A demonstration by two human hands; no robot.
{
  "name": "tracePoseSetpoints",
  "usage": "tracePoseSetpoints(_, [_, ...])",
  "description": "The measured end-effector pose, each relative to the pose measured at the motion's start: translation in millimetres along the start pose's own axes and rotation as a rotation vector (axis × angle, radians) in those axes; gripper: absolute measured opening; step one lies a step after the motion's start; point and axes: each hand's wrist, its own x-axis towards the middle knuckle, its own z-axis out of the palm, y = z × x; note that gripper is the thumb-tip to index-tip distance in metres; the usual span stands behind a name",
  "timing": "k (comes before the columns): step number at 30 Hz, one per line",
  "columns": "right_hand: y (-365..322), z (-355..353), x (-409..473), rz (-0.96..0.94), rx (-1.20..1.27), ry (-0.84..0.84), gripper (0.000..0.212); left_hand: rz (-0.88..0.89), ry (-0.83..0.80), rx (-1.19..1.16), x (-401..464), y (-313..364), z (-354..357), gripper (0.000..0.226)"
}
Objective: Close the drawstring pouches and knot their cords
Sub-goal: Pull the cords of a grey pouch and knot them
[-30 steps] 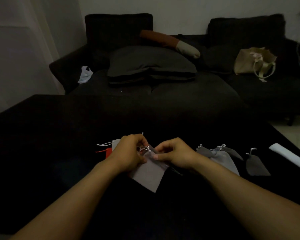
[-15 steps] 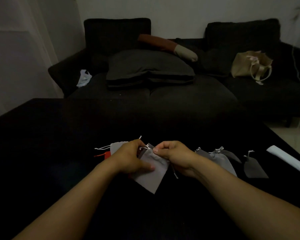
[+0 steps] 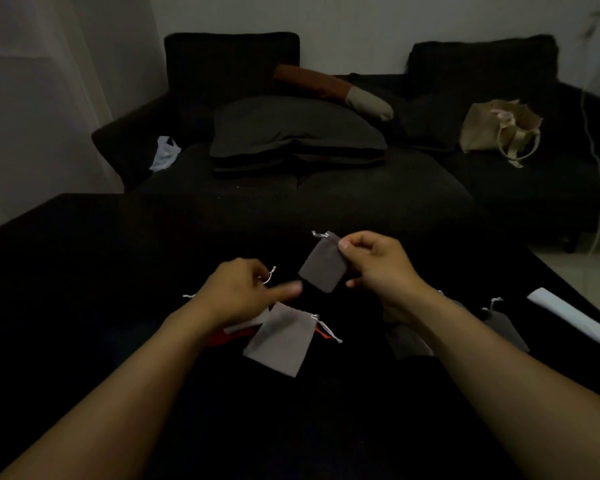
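While both forearms reach over the dark table (image 3: 84,271), I see a light grey pouch (image 3: 279,341) lying flat nearest me, overlapping a red pouch (image 3: 229,337). Above it, my left hand (image 3: 236,292) is loosely curled beside a white cord loop (image 3: 269,276); I cannot tell whether it has hold of the cord. Farther out, my right hand (image 3: 378,268) pinches a dark grey pouch (image 3: 323,263) by its edge, raised off the table.

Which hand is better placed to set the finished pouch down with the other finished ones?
Right. The right hand already pinches the raised grey pouch, and the closed pouches lie under its forearm. The left hand holds only a cord.
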Motion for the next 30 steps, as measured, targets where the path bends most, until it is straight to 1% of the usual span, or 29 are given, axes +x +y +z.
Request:
tracePoseSetpoints(1, [-4,-2,-5,-0.022,0.014,-0.057,0.012,0.011,-0.023,-0.229,-3,8,-2,0.072])
tracePoseSetpoints(2, [-9,-3,-10,-0.043,0.028,-0.108,0.011,0.023,-0.082,-0.444,-7,18,-4,0.068])
tracePoseSetpoints(3, [-13,-3,-16,-0.058,0.034,-0.151,0.011,0.055,-0.133,-0.595,-10,27,-4,0.063])
tracePoseSetpoints(5, [-20,-3,-27,-0.082,0.036,-0.209,0.012,0.134,-0.136,-0.756,-14,39,4,0.045])
tracePoseSetpoints(6, [-23,-2,-31,-0.088,0.044,-0.233,0.014,0.154,-0.101,-0.813,-16,42,9,0.036])
tracePoseSetpoints(8, [-28,-7,-36,-0.07,0.075,-0.272,0.018,0.145,-0.017,-0.918,-17,48,17,0.026])
tracePoseSetpoints(10, [-31,-17,-36,-0.022,0.081,-0.278,0.023,0.136,0.063,-0.983,-17,53,18,0.022])
tracePoseSetpoints(12, [-30,-28,-34,0.004,0.058,-0.234,0.019,0.157,0.117,-1.016,-16,56,16,0.019])
tracePoseSetpoints(15, [-29,-43,-34,-0.003,0.013,-0.186,0.016,0.142,0.086,-0.994,-15,59,17,0.017])
tracePoseSetpoints(18, [-28,-49,-41,-0.001,0.056,-0.197,0.018,0.107,0.017,-1.031,-15,63,22,0.016])
tracePoseSetpoints(21, [-24,-44,-44,0.004,0.237,-0.173,0.022,0.118,-0.007,-1.084,-14,67,30,0.017])
tracePoseSetpoints(25, [-24,-41,-41,0.068,0.568,-0.086,0.017,0.089,-0.088,-1.206,-11,72,36,0.02])
tracePoseSetpoints(27, [-24,-40,-40,0.113,0.668,-0.118,0.018,0.065,-0.133,-1.25,-11,72,36,0.023])
tracePoseSetpoints(30, [-26,-39,-41,0.172,0.711,-0.205,0.03,0.07,-0.13,-1.272,-10,70,36,0.027])
